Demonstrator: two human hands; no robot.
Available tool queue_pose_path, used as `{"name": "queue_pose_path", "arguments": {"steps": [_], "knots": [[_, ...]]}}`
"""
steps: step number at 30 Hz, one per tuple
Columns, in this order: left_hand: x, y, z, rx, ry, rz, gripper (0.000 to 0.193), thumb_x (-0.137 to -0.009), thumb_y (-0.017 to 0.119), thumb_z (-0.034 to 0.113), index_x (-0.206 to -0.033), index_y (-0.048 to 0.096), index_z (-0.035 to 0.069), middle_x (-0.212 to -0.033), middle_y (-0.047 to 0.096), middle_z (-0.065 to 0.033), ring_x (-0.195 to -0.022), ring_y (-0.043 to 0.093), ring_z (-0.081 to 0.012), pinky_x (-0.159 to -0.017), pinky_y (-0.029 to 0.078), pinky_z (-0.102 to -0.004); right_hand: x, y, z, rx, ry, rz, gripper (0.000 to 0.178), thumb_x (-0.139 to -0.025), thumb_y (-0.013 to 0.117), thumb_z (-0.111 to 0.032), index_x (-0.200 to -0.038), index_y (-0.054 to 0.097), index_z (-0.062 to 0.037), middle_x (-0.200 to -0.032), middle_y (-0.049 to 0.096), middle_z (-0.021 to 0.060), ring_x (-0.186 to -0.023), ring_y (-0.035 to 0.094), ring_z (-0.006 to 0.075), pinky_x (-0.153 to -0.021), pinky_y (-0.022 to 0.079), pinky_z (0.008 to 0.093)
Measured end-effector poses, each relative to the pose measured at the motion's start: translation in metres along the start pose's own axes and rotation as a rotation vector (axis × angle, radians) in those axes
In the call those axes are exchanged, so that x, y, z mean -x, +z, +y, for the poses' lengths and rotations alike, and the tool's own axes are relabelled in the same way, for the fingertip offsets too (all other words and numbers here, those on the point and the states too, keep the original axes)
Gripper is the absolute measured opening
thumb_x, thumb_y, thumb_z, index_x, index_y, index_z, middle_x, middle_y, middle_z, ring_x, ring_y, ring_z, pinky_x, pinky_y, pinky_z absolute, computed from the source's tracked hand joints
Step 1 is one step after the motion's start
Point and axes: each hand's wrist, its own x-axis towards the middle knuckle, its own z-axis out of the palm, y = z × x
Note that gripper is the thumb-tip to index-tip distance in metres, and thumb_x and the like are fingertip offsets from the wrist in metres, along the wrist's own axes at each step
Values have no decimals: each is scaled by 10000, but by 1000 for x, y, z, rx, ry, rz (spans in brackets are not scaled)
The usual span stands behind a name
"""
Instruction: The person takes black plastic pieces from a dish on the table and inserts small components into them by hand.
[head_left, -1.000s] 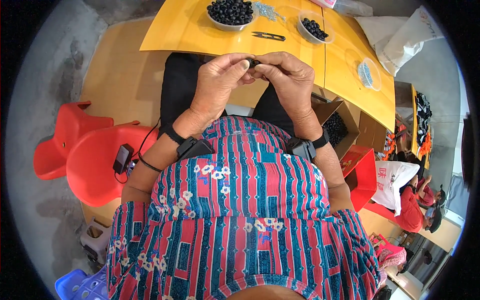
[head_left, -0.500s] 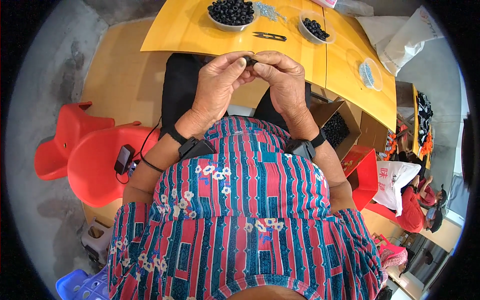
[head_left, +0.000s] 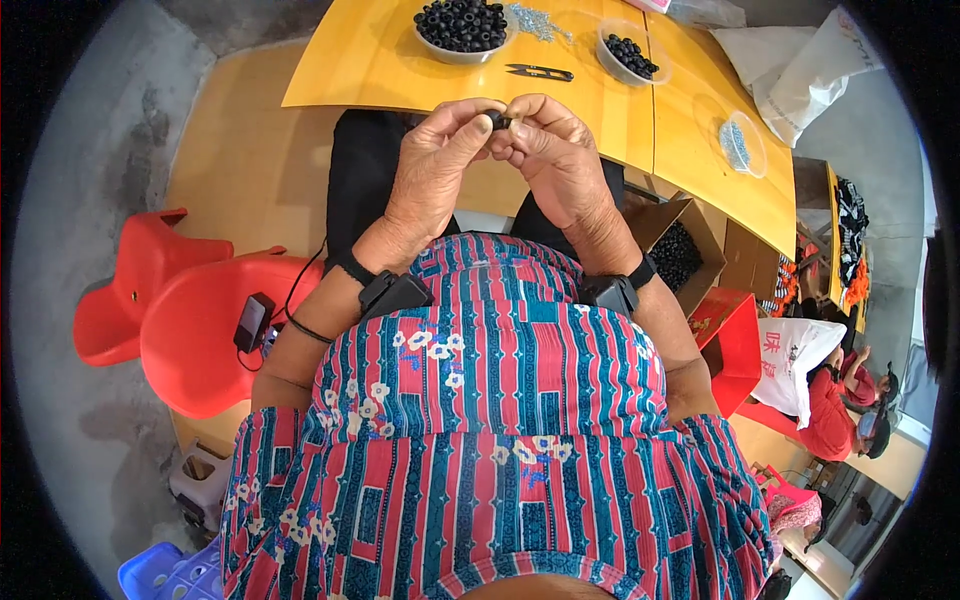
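Over the near edge of the yellow table (head_left: 400, 85), a small round black piece (head_left: 496, 119) sits between my fingertips. My left hand (head_left: 432, 165) pinches it from the left, thumb in front. From the right, my right hand (head_left: 562, 165) closes thumb and index finger at its other end. My fingers cover part of the piece. Beyond them lie black thread snips (head_left: 540, 72), next to a pale bowl (head_left: 455, 56) heaped with black ring-shaped pieces (head_left: 465, 22). Small silvery-blue pieces (head_left: 540, 22) are scattered beside that bowl.
A clear bowl (head_left: 620, 70) of black pieces and a tub (head_left: 758, 150) of pale blue bits stand rightward. Below the table, a cardboard box (head_left: 712, 245) holds black pieces. Red chairs (head_left: 185, 340) stand left. A white bag (head_left: 790, 370) and people in red (head_left: 828, 420) appear right.
My right index finger has lifted and the right hand has tilted a little. More of the black piece shows between my fingertips. My left hand stays nearly in place.
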Motion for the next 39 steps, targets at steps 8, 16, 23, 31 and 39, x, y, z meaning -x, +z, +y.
{"name": "queue_pose_path", "arguments": {"steps": [8, 16, 23, 31, 39], "knots": [[2, 2, 1, 17, -3, -42, 240, -897, 574, 186, -1069, 578, 19, -950, 611, -37, -837, 550, -75, -805, 456, -230, 0, 3, -3, 17, 51, 1, 367, -855, 565, -57, -1203, 464, 4, -935, 636, 96, -793, 607, 142, -760, 483, 272], [2, 3, 1, 45, -21, -59, 263, -899, 572, 214, -1078, 565, 21, -913, 600, -20, -817, 554, -69, -793, 471, -218, 2, 7, -1, -35, 51, 15, 424, -865, 557, -67, -1268, 440, -5, -980, 637, 101, -845, 604, 143, -788, 474, 273], [-4, -5, 5, -196, 96, -110, 180, -906, 543, 132, -1041, 566, 15, -885, 583, -19, -812, 564, -71, -787, 486, -230, 2, 6, -6, 73, 38, 0, 407, -854, 565, -32, -1247, 465, 1, -968, 639, 116, -838, 609, 154, -789, 484, 267], [-1, -4, 5, -213, 86, -112, 172, -894, 554, 111, -1042, 569, 24, -908, 587, -25, -820, 568, -79, -782, 489, -231, 3, 6, -7, 48, 70, 26, 380, -859, 563, -38, -1228, 483, 7, -941, 639, 111, -819, 611, 154, -764, 499, 279], [2, -4, -7, 11, -40, -59, 241, -896, 573, 173, -1093, 559, 35, -904, 594, -20, -830, 569, -77, -798, 485, -239, 3, 5, -3, 41, 89, 57, 364, -861, 559, -36, -1218, 500, 8, -929, 632, 84, -832, 604, 140, -749, 498, 269]]}}
